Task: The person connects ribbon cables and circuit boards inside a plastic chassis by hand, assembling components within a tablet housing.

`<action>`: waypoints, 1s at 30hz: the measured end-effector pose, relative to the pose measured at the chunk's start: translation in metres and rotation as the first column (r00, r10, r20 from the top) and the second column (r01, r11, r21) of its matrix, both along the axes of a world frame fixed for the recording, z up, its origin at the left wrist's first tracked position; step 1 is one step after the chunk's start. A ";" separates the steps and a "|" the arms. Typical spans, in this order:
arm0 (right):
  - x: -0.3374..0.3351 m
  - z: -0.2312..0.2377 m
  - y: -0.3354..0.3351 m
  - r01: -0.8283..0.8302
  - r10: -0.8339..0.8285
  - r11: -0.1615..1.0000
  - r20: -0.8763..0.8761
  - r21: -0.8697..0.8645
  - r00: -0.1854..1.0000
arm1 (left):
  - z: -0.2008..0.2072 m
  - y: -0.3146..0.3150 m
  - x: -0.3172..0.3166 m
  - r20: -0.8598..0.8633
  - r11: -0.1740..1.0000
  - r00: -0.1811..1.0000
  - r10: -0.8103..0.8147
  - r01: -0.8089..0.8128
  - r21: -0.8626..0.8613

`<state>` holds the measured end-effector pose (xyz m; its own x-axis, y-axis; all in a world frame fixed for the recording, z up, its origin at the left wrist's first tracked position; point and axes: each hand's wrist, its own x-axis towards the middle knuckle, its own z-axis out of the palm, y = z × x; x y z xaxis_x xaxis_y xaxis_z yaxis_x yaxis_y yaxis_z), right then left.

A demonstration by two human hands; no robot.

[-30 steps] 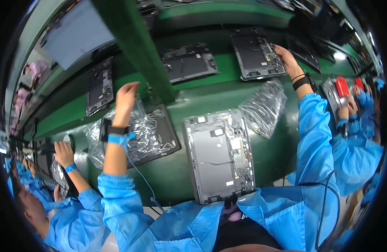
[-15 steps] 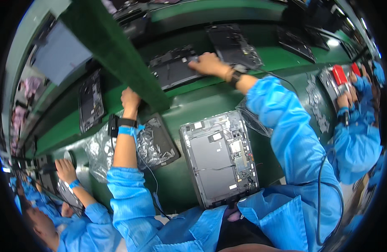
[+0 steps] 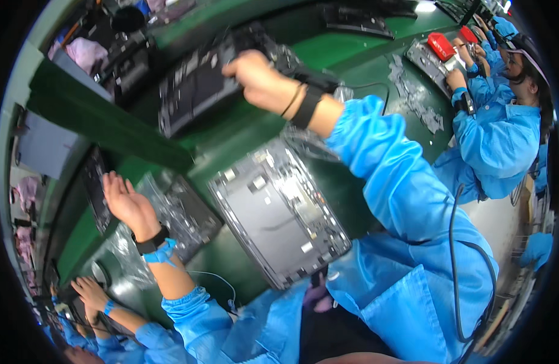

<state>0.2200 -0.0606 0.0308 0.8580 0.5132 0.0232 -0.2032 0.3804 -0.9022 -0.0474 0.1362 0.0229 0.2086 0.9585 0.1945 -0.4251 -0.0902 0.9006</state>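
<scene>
– Moved since prev. frame: L hand [image 3: 131, 203] now away from the post [image 3: 110, 124], turned palm up; view has swung round too.

– L grip?

– Fingers spread, loosely curled, nothing in it. Side laptop [image 3: 96, 194] just beside it in view; plastic bag [image 3: 127, 246] nr. the wrist.

– R hand [image 3: 258, 79]?

– Fingertips at R end of back laptop [image 3: 194, 88], over by rear ledge [image 3: 334, 54]. Fingers approx. half closed. Blurred, so can't tell if they have hold or merely touch, nor whether that laptop is raised.

– Other unit?

– Front laptop [image 3: 273, 221]: innards showing, lying on tabletop [image 3: 346, 194], close to jacket [image 3: 382, 285]. Neither hand on it. Dark panel [image 3: 200, 209] to its L, partly under plastic.

– Step in hand, your call?

– Prob. handling back laptop, R hand only. Next move, I'd judge, calls for a sure edge hold, L hand brought across if it's to be lifted, & keeping corners off the post.
</scene>
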 end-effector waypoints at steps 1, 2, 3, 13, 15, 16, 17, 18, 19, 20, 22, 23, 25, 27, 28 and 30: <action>-0.028 0.028 -0.017 -0.054 0.059 0.990 -0.034 0.131 0.998 | 0.035 -0.049 -0.035 0.097 0.998 0.994 0.051 -0.054 0.022; -0.039 0.020 -0.020 -0.114 0.138 0.970 -0.100 0.215 0.985 | 0.028 -0.077 -0.049 0.042 1.000 0.999 -0.022 0.021 0.023; -0.028 0.018 -0.059 -0.049 0.087 0.954 -0.119 0.295 0.989 | 0.017 -0.108 -0.017 0.038 0.974 0.973 -0.226 0.225 0.019; -0.157 0.021 -0.153 -0.019 0.008 0.904 0.027 0.426 1.000 | 0.025 -0.199 0.068 0.104 0.821 0.822 -0.560 0.568 -0.065; -0.151 0.005 -0.175 -0.199 0.232 0.823 0.006 0.532 0.973 | 0.020 -0.190 0.053 0.091 0.829 0.830 -0.551 0.557 -0.058; -0.135 -0.013 -0.188 -0.300 0.297 0.800 0.092 0.519 0.950 | 0.023 -0.188 0.041 0.065 0.796 0.807 -0.587 0.590 -0.137; -0.121 -0.021 -0.202 -0.306 0.325 0.819 0.048 0.485 0.945 | 0.028 -0.184 0.026 0.042 0.768 0.791 -0.610 0.604 -0.214; -0.101 -0.036 -0.218 -0.232 0.215 0.917 0.090 0.323 0.973 | 0.032 -0.181 0.012 -0.027 0.750 0.764 -0.644 0.624 -0.218; -0.084 -0.046 -0.229 -0.132 0.109 0.979 0.149 0.157 0.983 | 0.034 -0.181 -0.003 -0.097 0.731 0.732 -0.674 0.644 -0.224; -0.074 -0.047 -0.231 -0.122 0.100 0.980 0.145 0.158 0.984 | 0.032 -0.184 -0.016 -0.198 0.790 0.767 -0.610 0.570 -0.225; -0.060 -0.049 -0.242 0.251 0.118 0.860 0.651 -0.445 0.750 | 0.021 -0.191 -0.034 -0.414 0.850 0.750 -0.515 0.511 -0.132; -0.063 -0.047 -0.219 0.179 0.154 0.886 0.636 -0.427 0.757 | 0.026 -0.197 -0.073 -0.545 0.903 0.750 -0.375 0.429 -0.030; -0.061 -0.057 -0.200 0.379 0.420 0.802 0.887 -0.462 0.192 | 0.002 -0.205 -0.098 -0.584 0.892 0.733 -0.349 0.452 0.033; -0.059 -0.067 -0.194 0.416 0.388 0.806 0.906 -0.421 0.166 | -0.010 -0.220 -0.101 -0.578 0.870 0.704 -0.413 0.492 -0.022; -0.058 -0.069 -0.190 0.461 0.432 0.763 0.888 -0.453 0.158 | -0.013 -0.229 -0.106 -0.571 0.873 0.703 -0.423 0.484 -0.050; -0.059 -0.073 -0.184 0.497 0.482 0.718 0.863 -0.488 0.151 | -0.018 -0.237 -0.113 -0.521 0.856 0.702 -0.486 0.502 -0.121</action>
